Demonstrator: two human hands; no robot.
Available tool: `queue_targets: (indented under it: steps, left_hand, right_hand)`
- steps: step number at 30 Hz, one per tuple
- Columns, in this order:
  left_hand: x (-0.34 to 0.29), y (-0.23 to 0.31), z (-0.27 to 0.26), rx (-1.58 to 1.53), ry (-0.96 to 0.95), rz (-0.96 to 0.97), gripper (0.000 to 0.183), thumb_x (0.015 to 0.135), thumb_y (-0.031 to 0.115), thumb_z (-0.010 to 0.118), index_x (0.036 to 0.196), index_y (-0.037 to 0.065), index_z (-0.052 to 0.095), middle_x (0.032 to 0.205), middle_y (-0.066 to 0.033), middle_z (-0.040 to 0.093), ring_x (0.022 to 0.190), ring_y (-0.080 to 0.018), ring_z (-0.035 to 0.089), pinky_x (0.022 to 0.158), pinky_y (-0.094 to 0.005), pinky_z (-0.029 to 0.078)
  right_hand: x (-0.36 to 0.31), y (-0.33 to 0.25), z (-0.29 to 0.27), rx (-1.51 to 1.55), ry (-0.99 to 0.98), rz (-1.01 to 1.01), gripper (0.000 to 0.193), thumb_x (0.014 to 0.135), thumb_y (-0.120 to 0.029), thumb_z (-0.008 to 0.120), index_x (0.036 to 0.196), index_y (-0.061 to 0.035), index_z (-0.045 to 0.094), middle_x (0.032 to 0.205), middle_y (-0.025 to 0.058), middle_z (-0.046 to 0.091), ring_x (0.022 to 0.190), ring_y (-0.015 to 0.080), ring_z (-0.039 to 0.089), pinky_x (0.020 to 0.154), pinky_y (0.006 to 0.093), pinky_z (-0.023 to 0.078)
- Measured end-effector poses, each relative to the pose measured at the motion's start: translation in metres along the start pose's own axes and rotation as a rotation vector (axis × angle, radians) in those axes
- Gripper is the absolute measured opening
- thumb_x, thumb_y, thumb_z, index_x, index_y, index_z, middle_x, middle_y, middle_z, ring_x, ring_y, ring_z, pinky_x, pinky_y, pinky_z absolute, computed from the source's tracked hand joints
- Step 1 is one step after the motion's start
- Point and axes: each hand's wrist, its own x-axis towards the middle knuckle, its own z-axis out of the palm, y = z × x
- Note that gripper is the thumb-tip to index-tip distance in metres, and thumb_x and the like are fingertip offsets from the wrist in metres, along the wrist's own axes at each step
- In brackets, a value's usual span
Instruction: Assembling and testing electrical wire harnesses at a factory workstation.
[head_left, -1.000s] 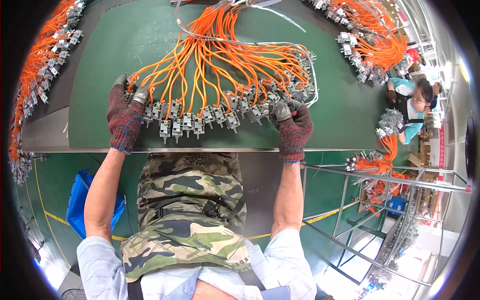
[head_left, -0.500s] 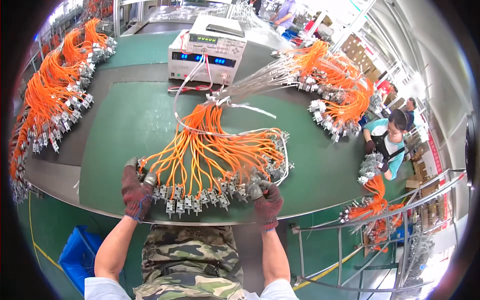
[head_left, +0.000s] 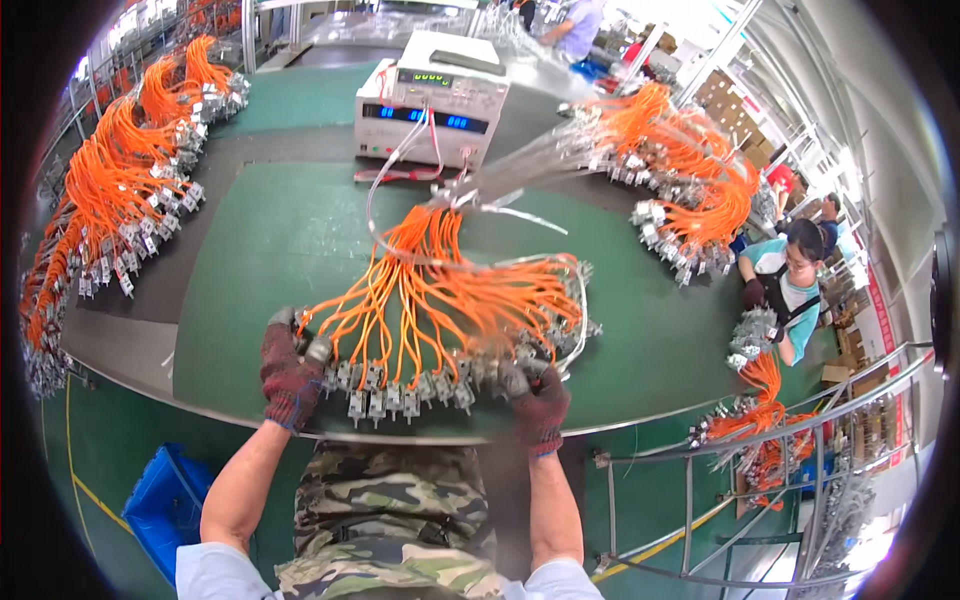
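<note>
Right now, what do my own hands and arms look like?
Your left hand and right hand wear matching knitted work gloves, mottled dark red, with grey fingertips. The forearms are bare between the glove cuffs and pale, light-coloured sleeves.

Looks down and forward from the wearer's head through a wide fisheye lens, upright and unmirrored. Bows the near edge of the table (head_left: 130, 335) and fades to black at the corners. Takes in the camouflage apron (head_left: 392, 500) close below, left fingers (head_left: 319, 349) and right fingers (head_left: 514, 380) at middle range, stacked instruments (head_left: 430, 112) farther ahead, a co-worker (head_left: 778, 292) off right.
</note>
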Motion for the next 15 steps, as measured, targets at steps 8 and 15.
queue_targets:
  steps: [8, 15]
  left_hand:
    - [0.013, 0.003, 0.000, 0.021, -0.016, -0.003, 0.064, 0.099, 0.028, 0.072, 0.150, -0.005, 0.051, 0.143, -0.0246, 0.062, 0.130, -0.0342, 0.062, 0.113, -0.0432, 0.049]
    - [0.010, -0.004, 0.005, 0.061, -0.037, -0.036, 0.065, 0.099, 0.025, 0.072, 0.153, -0.005, 0.050, 0.147, -0.0236, 0.059, 0.135, -0.0329, 0.059, 0.116, -0.0421, 0.046]
  right_hand:
    - [0.006, 0.007, 0.008, 0.329, -0.019, 0.197, 0.023, 0.093, -0.013, 0.084, 0.110, -0.0011, 0.073, 0.087, 0.0034, 0.073, 0.073, 0.0089, 0.064, 0.066, 0.0272, 0.054]
    - [0.005, 0.007, 0.008, 0.430, 0.030, 0.150, 0.023, 0.096, -0.011, 0.081, 0.114, 0.0001, 0.071, 0.088, 0.0010, 0.070, 0.075, 0.0061, 0.063, 0.065, 0.0237, 0.055]
